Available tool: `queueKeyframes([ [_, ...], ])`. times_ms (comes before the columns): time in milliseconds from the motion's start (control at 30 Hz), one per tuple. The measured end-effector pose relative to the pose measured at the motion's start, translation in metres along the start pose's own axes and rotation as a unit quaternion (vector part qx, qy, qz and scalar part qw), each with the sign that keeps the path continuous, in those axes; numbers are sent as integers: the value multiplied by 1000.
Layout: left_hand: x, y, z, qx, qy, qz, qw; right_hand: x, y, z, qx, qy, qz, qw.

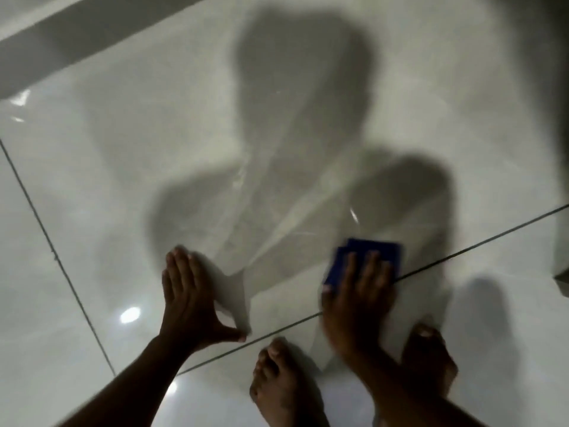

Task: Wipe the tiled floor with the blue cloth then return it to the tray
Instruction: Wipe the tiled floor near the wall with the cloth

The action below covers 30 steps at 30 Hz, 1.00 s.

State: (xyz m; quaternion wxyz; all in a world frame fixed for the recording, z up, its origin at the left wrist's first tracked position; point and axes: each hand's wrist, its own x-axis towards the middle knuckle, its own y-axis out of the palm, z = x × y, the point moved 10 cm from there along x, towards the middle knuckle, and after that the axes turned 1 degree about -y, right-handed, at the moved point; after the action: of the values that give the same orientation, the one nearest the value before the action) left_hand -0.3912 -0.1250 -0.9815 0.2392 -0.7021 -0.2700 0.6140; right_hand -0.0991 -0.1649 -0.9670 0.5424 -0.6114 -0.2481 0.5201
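Nearest, two bare feet (278,383) are seen on the glossy pale tiled floor (107,186), crossed by thin dark grout lines. Beyond, the left hand (189,298) is laid flat, its fingers spread, nothing grasped. The right hand (357,298) is pressed flat onto the blue cloth (374,252), a folded rectangle lying under and beyond its extended fingers; long axis roughly left-right. Motion blur is noted.

An indoor room, likely a home: glossy pale floor tiles (92,211) with dark grout lines (58,260), bare feet (280,383) near us.
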Motion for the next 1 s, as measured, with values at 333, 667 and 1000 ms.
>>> queueKeyframes([
  [333,-5,-25,7,-27,23,-43,998,80,-10,202,-77,-512,1,855],
  [667,34,-38,-26,27,27,-39,999,69,-48,-112,-53,38,-26,998],
  [1000,18,-43,-16,33,45,-59,997,62,-20,88,-122,-490,51,861],
])
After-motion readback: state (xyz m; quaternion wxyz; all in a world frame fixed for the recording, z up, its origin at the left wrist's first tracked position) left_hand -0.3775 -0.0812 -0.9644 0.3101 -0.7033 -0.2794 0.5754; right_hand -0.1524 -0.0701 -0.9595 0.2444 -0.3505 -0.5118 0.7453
